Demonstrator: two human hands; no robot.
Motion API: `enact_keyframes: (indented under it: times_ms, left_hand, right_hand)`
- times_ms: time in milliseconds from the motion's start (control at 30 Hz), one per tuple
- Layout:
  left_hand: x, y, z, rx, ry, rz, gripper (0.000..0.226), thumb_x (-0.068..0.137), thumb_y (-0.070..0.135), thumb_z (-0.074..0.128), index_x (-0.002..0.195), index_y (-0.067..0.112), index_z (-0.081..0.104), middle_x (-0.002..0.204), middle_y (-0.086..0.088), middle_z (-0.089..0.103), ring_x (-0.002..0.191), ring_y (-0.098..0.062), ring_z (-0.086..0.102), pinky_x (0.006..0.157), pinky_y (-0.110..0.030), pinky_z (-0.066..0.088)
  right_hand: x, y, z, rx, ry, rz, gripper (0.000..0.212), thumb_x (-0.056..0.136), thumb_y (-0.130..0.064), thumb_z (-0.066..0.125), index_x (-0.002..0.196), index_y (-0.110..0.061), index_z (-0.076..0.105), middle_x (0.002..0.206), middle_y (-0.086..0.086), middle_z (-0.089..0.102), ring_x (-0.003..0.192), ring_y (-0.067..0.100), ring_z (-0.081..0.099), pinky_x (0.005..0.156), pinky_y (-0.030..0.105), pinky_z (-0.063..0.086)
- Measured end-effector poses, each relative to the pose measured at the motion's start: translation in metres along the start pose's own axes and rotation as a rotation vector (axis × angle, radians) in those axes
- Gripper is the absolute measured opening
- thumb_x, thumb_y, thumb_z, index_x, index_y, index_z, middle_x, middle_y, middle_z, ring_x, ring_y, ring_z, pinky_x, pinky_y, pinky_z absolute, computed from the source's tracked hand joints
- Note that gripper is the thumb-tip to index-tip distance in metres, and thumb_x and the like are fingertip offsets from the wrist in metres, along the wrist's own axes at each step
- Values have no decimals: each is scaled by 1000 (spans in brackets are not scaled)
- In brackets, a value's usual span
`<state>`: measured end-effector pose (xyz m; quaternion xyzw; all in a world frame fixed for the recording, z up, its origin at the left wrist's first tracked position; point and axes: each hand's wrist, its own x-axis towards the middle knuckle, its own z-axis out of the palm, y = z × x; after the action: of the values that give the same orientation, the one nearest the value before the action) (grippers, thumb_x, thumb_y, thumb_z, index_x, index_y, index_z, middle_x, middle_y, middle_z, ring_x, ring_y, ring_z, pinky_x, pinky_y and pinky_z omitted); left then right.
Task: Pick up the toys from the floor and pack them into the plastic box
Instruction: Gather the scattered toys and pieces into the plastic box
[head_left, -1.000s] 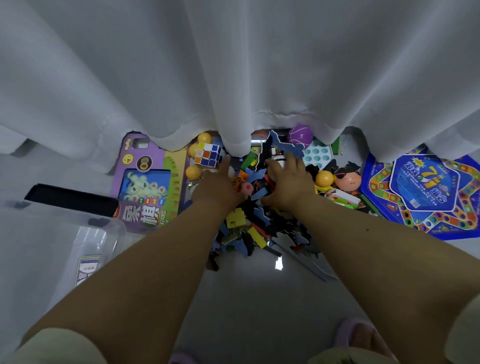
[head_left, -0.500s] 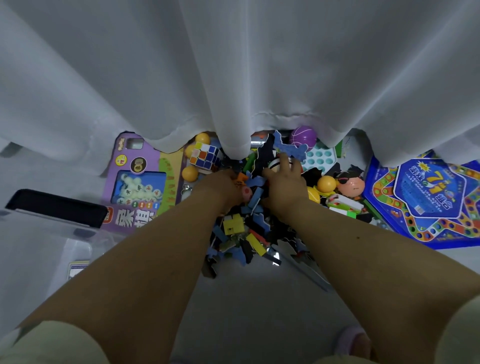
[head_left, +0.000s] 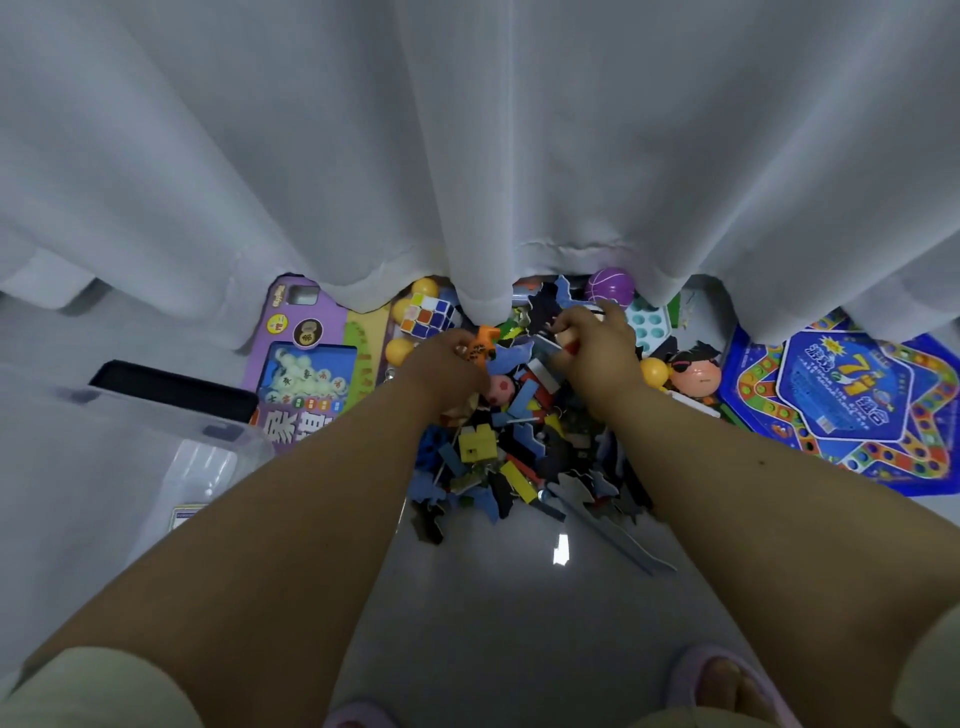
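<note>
The task looks barely begun, judging by how much lies on the floor (head_left: 493, 623) against how little shows in the box. A white curtain (head_left: 467, 156) hangs over the far edge of the mess. The clear plastic box (head_left: 156, 467) stands at the left, near the pile but apart from it, a dark lid or rim (head_left: 171, 389) at its far side; through the wall only what seems a paper label shows, so I judge it nearly empty. Still to pack among the big things: the blue board game (head_left: 852, 405) at the right and the purple chess-set box (head_left: 306, 364) just behind the plastic box. Between them sprawls the pile of puzzle pieces and blocks (head_left: 509, 457), with a yellow block (head_left: 477, 442) on top. Around it sit a colour cube (head_left: 428, 318), a purple ball (head_left: 609, 285) at the curtain hem, a pirate-faced figure (head_left: 693, 371) and several yellow balls (head_left: 653, 370). The left hand (head_left: 447, 364) is curled over the pile's far side with a small orange toy (head_left: 482, 344) at its fingers, seemingly pinched. The right hand (head_left: 597, 343) is half closed over pieces, something red and white at its thumb; whether it really grips them I cannot tell. Nearly everything remains to be lifted and carried left
</note>
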<state>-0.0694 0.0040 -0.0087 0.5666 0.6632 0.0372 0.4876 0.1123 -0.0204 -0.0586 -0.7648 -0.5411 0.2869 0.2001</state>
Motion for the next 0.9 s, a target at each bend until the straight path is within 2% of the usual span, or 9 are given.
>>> enact_keyframes:
  times_ms: [100, 167, 267, 333, 467, 600, 700, 800, 900]
  left_hand:
    - [-14, 5, -8, -215, -3, -44, 52, 80, 6, 68, 128, 20, 52, 96, -2, 57, 87, -22, 55, 77, -35, 53]
    - [-25, 7, -14, -322, -36, -77, 59, 77, 8, 70, 130, 23, 50, 106, -12, 62, 83, -28, 58, 63, -33, 53]
    - [-43, 10, -28, -437, -40, -103, 49, 76, 10, 73, 117, 29, 54, 110, -15, 64, 81, -30, 62, 66, -34, 54]
    - [-57, 13, -41, -520, -30, -98, 33, 79, 7, 71, 101, 27, 58, 96, -10, 65, 71, -25, 61, 64, -33, 53]
    - [-88, 14, -79, -538, -29, -46, 35, 80, 7, 70, 110, 22, 61, 95, -10, 70, 74, -26, 66, 69, -41, 55]
    - [-133, 7, -138, -516, -18, 8, 21, 86, 2, 61, 99, 18, 63, 77, -5, 69, 55, -17, 64, 54, -29, 54]
    - [-166, -15, -187, -456, 4, -43, 27, 86, 7, 61, 110, 21, 62, 95, -5, 66, 72, -21, 60, 62, -33, 54]
    - [-200, -50, -214, -405, 100, -166, 22, 87, 11, 61, 105, 25, 62, 89, -3, 64, 68, -19, 56, 65, -31, 52]
    - [-224, -88, -213, -438, 173, -345, 4, 91, 21, 58, 90, 20, 62, 71, -1, 64, 66, -18, 56, 67, -29, 50]
  right_hand:
    - [-7, -7, -11, 224, 15, 50, 27, 77, -10, 66, 103, -19, 62, 126, 12, 43, 100, 30, 51, 83, 29, 44]
    - [-13, -15, -20, 356, 28, 70, 26, 75, -8, 66, 96, -23, 61, 113, 9, 55, 90, 27, 56, 73, 27, 46]
    - [-28, -33, -35, 609, -19, 148, 26, 79, -3, 59, 89, -27, 58, 87, 4, 60, 73, 26, 57, 69, 41, 55]
    - [-39, -49, -43, 750, -55, 165, 29, 80, -3, 57, 86, -31, 59, 91, 7, 61, 76, 28, 62, 72, 45, 58]
    - [-59, -95, -55, 934, -115, 108, 28, 85, 0, 55, 86, -28, 59, 101, 9, 59, 78, 26, 64, 70, 40, 60]
    - [-81, -155, -54, 987, -237, -6, 26, 86, 0, 54, 89, -26, 58, 98, 7, 60, 77, 25, 62, 74, 45, 59]
    - [-102, -207, -40, 994, -332, -79, 24, 86, 1, 53, 92, -22, 56, 93, 6, 59, 66, 21, 60, 58, 33, 59]
    - [-130, -253, -13, 894, -440, -152, 24, 85, -1, 55, 95, -22, 58, 96, 7, 58, 66, 21, 60, 67, 40, 60]
    - [-161, -278, 18, 709, -539, -284, 33, 85, -2, 57, 114, -19, 59, 101, 3, 56, 70, 17, 58, 58, 22, 56]
